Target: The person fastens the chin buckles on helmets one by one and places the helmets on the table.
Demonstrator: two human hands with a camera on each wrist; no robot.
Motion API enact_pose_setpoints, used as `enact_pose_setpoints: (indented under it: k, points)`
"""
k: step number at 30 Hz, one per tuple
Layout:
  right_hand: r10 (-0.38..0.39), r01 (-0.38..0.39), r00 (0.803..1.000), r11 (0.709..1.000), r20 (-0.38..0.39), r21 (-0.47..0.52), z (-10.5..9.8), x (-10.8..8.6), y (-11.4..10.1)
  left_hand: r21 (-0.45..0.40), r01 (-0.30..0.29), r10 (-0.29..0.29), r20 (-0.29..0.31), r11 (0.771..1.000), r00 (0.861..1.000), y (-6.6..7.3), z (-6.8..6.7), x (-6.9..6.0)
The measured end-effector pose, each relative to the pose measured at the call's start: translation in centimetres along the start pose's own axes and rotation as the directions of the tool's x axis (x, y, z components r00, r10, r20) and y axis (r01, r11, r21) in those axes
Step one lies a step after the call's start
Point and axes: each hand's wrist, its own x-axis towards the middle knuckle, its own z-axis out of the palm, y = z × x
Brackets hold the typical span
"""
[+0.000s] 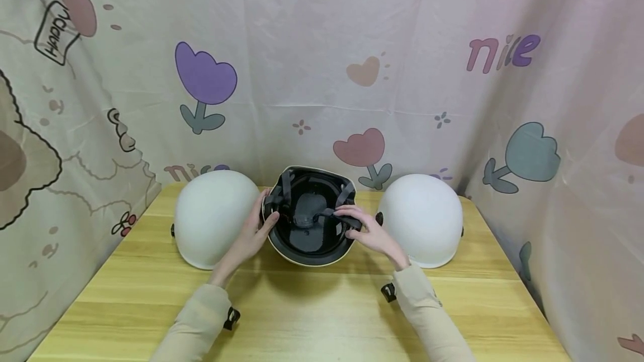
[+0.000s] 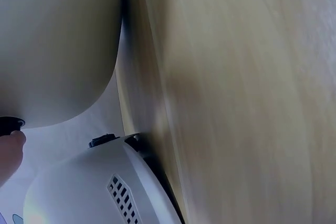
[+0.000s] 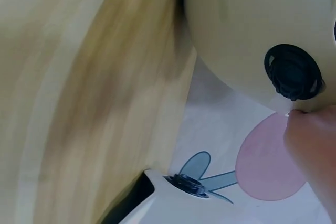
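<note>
A white helmet [image 1: 311, 261] is tipped up at mid-table, its black padded inside facing me. My left hand [image 1: 255, 228] grips its left rim, with the thumb over the edge. At the right rim, my right hand [image 1: 369, 232] holds the black chin strap [image 1: 326, 214] between curved fingers and thumb. The left wrist view shows this helmet's pale shell [image 2: 58, 45] and a fingertip [image 2: 10, 153] by a black fitting. A round black knob [image 3: 293, 72] stands out on the shell in the right wrist view, close to part of my right hand [image 3: 315, 150].
Close on either side stand two more white helmets, the left one [image 1: 213, 217] and the right one [image 1: 422, 219], both dome up on the wooden table [image 1: 312, 317]. Vent holes [image 2: 123, 198] mark one in the left wrist view. A printed curtain [image 1: 297, 71] hangs behind.
</note>
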Motion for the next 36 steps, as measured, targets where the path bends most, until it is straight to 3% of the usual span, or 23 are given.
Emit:
enact_pose_setpoints:
  k: [5, 9, 15, 22, 25, 32, 36]
  points:
    - [0.062, -0.065, 0.997, 0.995, 0.038, 0.069, 0.0, -0.5, 0.0, -0.008, 0.005, -0.005, -0.003, 1.000, 1.000, -0.2, -0.2, -0.2]
    - [0.104, -0.106, 0.994, 0.992, 0.038, 0.074, 0.1, -0.8, 0.1, -0.071, -0.014, 0.014, 0.013, 0.997, 1.000, -0.2, -0.4, -0.3]
    - [0.155, -0.151, 0.984, 0.987, -0.085, 0.048, 0.2, -0.9, 0.0, -0.165, -0.022, 0.023, 0.007, 0.986, 1.000, -0.3, -0.6, -0.4]
    - [0.191, -0.210, 0.968, 0.971, -0.161, -0.113, 0.2, -0.8, -0.5, -0.059, 0.036, -0.040, -0.060, 0.998, 0.997, -0.3, -0.8, -0.8]
    - [0.180, -0.201, 0.972, 0.968, -0.148, -0.147, 0.2, -0.8, -0.5, -0.044, 0.058, -0.061, -0.069, 0.997, 0.996, -0.2, -0.9, -0.9]
    - [0.192, -0.192, 0.981, 0.981, -0.018, -0.014, -0.2, -1.6, -0.3, -0.088, 0.022, -0.028, -0.073, 0.996, 0.997, 0.2, -0.9, -0.8]
    - [0.184, -0.184, 0.982, 0.983, -0.041, 0.014, -0.1, -1.9, 0.1, -0.165, -0.004, -0.014, -0.105, 0.986, 0.994, 0.3, -0.8, -0.7]
